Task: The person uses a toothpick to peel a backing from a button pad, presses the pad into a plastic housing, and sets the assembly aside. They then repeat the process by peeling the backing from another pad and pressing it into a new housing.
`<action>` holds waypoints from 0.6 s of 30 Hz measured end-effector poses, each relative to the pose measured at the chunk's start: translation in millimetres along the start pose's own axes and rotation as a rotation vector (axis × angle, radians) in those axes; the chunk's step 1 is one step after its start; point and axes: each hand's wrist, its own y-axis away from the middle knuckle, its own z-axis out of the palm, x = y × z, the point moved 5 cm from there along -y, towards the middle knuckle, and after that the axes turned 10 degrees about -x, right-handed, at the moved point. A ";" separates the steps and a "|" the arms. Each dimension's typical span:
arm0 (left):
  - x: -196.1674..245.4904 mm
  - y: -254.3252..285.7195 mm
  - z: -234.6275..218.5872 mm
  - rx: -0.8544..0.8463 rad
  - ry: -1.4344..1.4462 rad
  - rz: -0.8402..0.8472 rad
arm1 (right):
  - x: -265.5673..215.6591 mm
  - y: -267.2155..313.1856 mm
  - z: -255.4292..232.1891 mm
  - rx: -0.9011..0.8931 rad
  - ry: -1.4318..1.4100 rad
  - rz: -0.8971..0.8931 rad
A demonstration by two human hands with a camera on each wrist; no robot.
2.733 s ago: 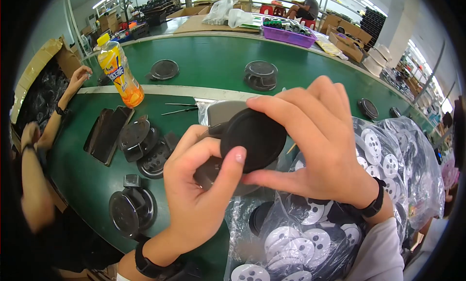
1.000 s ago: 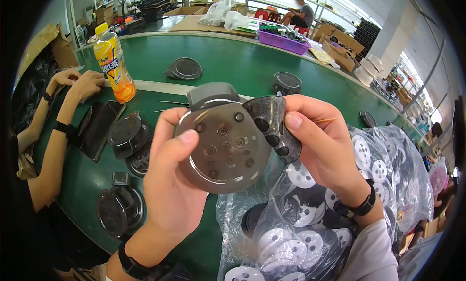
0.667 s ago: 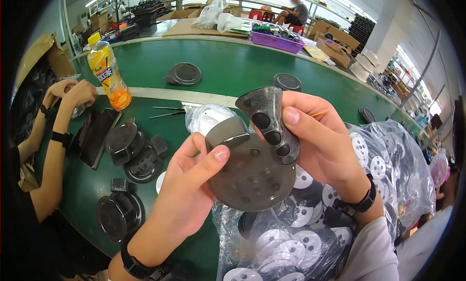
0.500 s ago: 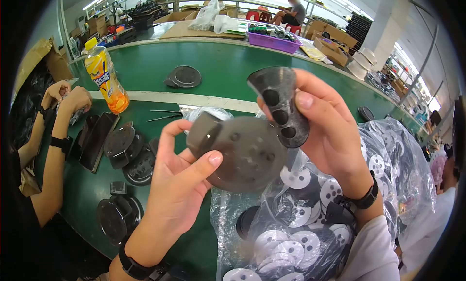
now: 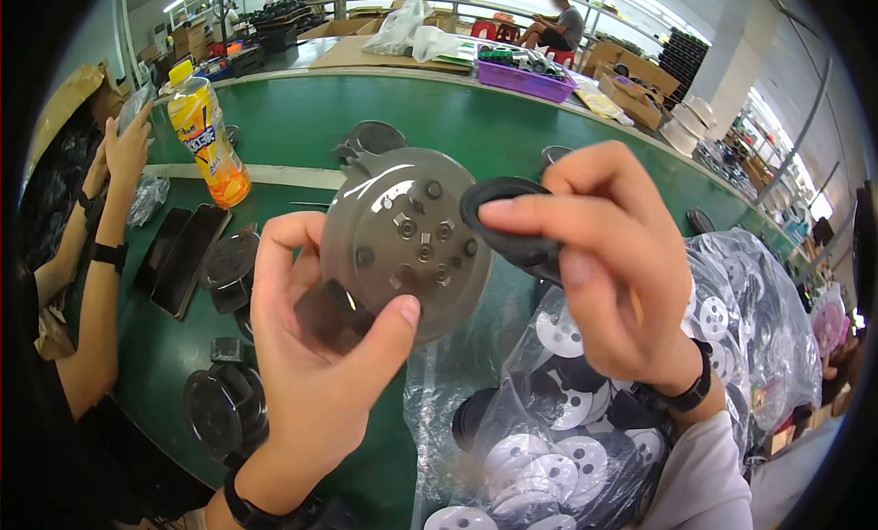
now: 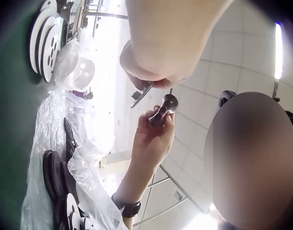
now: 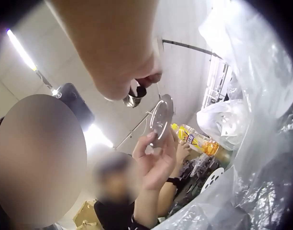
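Left hand [image 5: 315, 365] grips grey round plate [image 5: 402, 242] upright, held above green table [image 5: 366, 118]. Right hand [image 5: 604, 274] pinches black curved piece [image 5: 512, 233] just right of plate.

The left hand [image 5: 315, 384] was bare, with a black band [image 5: 251, 512] strapped round its wrist. The right hand [image 5: 604, 274] was bare too, with a black band [image 5: 690, 393] at the wrist and a white sleeve [image 5: 709, 480] just behind it.
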 end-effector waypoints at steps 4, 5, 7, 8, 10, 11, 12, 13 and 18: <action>7.2 8.0 5.6 -0.121 -0.239 0.100 | -13.4 4.7 7.4 0.035 0.131 -0.039; 9.7 9.6 7.8 -0.166 -0.271 0.139 | -13.8 5.2 7.9 0.028 0.144 -0.053; 13.7 12.8 10.8 -0.163 -0.275 0.124 | -13.6 4.8 7.6 0.022 0.105 -0.014; 14.3 13.6 11.8 -0.163 -0.278 0.111 | -12.5 3.9 6.9 0.018 0.069 0.026; 14.2 14.8 10.6 -0.137 -0.323 0.111 | -14.5 2.8 5.6 0.000 0.028 0.044; 14.5 15.1 9.4 -0.113 -0.370 0.109 | -14.2 2.3 6.0 -0.015 -0.014 0.064; 14.9 15.8 8.6 -0.111 -0.368 0.110 | -14.9 2.6 7.4 -0.019 -0.013 0.062; 17.5 16.9 9.8 -0.142 -0.466 0.148 | -14.6 2.9 9.3 -0.014 -0.053 0.072; 29.9 18.1 26.6 -0.254 -0.479 0.443 | -12.2 2.7 10.8 -0.059 -0.026 0.106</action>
